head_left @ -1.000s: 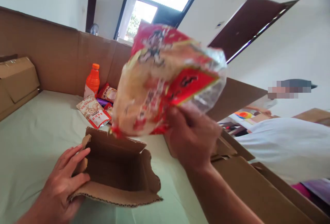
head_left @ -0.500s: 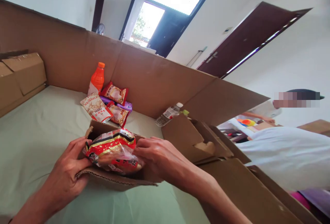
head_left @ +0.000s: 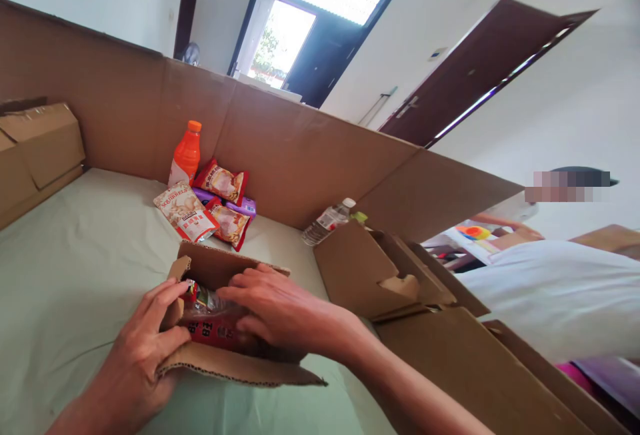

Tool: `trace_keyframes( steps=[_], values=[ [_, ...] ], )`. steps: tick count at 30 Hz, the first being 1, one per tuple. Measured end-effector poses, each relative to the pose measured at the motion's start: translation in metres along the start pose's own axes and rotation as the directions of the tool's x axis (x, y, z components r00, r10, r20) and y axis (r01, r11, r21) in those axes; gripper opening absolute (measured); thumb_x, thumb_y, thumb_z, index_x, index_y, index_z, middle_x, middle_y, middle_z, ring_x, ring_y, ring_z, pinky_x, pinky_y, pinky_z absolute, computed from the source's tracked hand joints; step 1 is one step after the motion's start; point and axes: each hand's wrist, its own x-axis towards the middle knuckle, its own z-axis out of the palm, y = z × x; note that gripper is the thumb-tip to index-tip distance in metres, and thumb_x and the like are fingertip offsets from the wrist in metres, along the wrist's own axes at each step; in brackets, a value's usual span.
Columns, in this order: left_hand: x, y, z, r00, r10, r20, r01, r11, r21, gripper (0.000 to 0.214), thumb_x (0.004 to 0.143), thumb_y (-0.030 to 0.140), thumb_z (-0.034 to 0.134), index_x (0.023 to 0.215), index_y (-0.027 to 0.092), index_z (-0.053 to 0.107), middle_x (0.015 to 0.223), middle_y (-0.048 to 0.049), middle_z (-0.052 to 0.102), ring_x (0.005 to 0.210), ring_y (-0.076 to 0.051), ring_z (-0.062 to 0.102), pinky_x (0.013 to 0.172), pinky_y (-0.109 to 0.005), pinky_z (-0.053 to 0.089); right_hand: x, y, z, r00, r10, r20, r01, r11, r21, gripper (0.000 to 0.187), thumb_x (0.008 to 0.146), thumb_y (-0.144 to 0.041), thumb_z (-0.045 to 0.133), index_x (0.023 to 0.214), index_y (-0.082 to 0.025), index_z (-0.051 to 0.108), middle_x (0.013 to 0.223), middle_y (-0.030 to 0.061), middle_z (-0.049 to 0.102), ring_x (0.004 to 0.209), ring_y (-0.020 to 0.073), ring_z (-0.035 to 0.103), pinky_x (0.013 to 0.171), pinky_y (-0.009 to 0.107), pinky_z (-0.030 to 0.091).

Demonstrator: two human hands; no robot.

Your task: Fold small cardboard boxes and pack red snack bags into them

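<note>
A small open cardboard box (head_left: 235, 365) lies on the pale green cloth (head_left: 75, 268) in front of me. A red snack packet (head_left: 213, 329) sits inside it, mostly covered. My right hand (head_left: 273, 311) lies flat on top of the packet, fingers stretched out and pressing it down into the box. My left hand (head_left: 145, 348) grips the box's left wall and flap, fingers curled round the edge and touching the packet's end.
At the back stand an orange drink bottle (head_left: 186, 153), several snack packets (head_left: 187, 211) and a lying water bottle (head_left: 327, 220). Tall cardboard walls (head_left: 280, 148) ring the cloth. More cardboard boxes (head_left: 375, 275) lie right; a closed box (head_left: 35, 148) far left. A person in white (head_left: 555, 288) sits right.
My right hand brought the red packet down from mid-air into the small box and now presses it deeper. My left hand stayed on the box's left side.
</note>
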Motion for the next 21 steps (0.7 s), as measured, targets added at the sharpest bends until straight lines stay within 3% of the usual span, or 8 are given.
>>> trace_keyframes(
  steps=[4,7,9,11,15,18,21],
  values=[
    [-0.001,-0.002,0.001,0.999,0.036,-0.014,-0.037,0.999,-0.022,0.036,0.081,-0.004,0.049,0.1,0.022,0.066,0.162,-0.0075,0.029,0.148,-0.031,0.035,0.117,-0.049,0.043,-0.012,0.008,0.011,0.986,0.159,0.059,-0.161,0.987,0.026,0.027,0.093,-0.01,0.052,0.107,-0.016,0.074,0.105,0.0118,0.071,0.089,0.0242,0.071,0.075,0.033,0.049],
    [-0.003,-0.008,0.004,0.997,0.056,-0.051,-0.056,0.998,0.004,0.05,0.09,0.001,0.049,0.133,0.025,0.057,0.166,-0.0099,0.023,0.149,-0.03,0.036,0.116,-0.046,0.044,-0.013,0.012,0.021,0.989,0.123,0.079,-0.132,0.983,0.125,0.039,0.092,-0.011,0.053,0.128,-0.015,0.066,0.114,0.0135,0.071,0.094,0.0258,0.072,0.077,0.034,0.053],
    [-0.005,-0.015,0.007,0.997,0.059,-0.047,-0.057,0.998,0.037,0.057,0.094,0.013,0.053,0.149,0.026,0.043,0.161,-0.0119,0.036,0.145,-0.028,0.043,0.115,-0.044,0.046,-0.022,0.018,0.023,0.996,0.093,-0.01,-0.089,0.975,0.205,0.049,0.092,-0.011,0.054,0.141,-0.014,0.057,0.128,0.0155,0.067,0.109,0.0279,0.069,0.089,0.038,0.054],
    [-0.007,-0.021,0.009,0.998,0.05,-0.037,-0.047,0.997,0.069,0.065,0.095,0.028,0.058,0.155,0.024,0.034,0.148,-0.0123,0.054,0.137,-0.029,0.052,0.113,-0.044,0.049,-0.041,0.024,0.023,0.98,0.117,-0.162,-0.072,0.963,0.259,0.048,0.095,-0.012,0.052,0.142,-0.015,0.056,0.138,0.016,0.063,0.123,0.0277,0.064,0.1,0.042,0.052],
    [-0.003,-0.024,0.012,0.997,-0.067,-0.043,0.07,0.996,0.059,0.063,0.1,0.037,0.05,0.158,0.027,0.027,0.135,-0.0094,0.068,0.125,-0.028,0.063,0.109,-0.046,0.051,-0.088,0.037,0.033,0.877,0.237,-0.417,-0.105,0.943,0.315,0.033,0.101,-0.033,0.053,0.129,-0.021,0.066,0.133,0.0129,0.068,0.124,0.0275,0.064,0.107,0.049,0.05],
    [0.008,-0.02,0.012,0.992,-0.094,-0.081,0.098,0.994,0.044,0.065,0.1,0.038,0.05,0.159,0.026,0.023,0.124,-0.009,0.073,0.114,-0.025,0.069,0.102,-0.042,0.056,-0.105,0.041,0.048,0.805,0.316,-0.501,-0.133,0.921,0.366,0.048,0.1,-0.051,0.054,0.137,-0.022,0.062,0.141,0.0161,0.062,0.13,0.0312,0.06,0.106,0.054,0.051],
    [0.019,-0.016,0.013,0.991,-0.064,-0.118,0.077,0.991,0.112,0.065,0.099,0.036,0.05,0.158,0.025,0.026,0.117,-0.0082,0.074,0.104,-0.024,0.072,0.095,-0.038,0.059,-0.102,0.038,0.06,0.738,0.299,-0.605,-0.009,0.901,0.434,0.062,0.096,-0.062,0.054,0.144,-0.022,0.055,0.153,0.0192,0.049,0.134,0.0326,0.056,0.105,0.051,0.052]
  ],
)
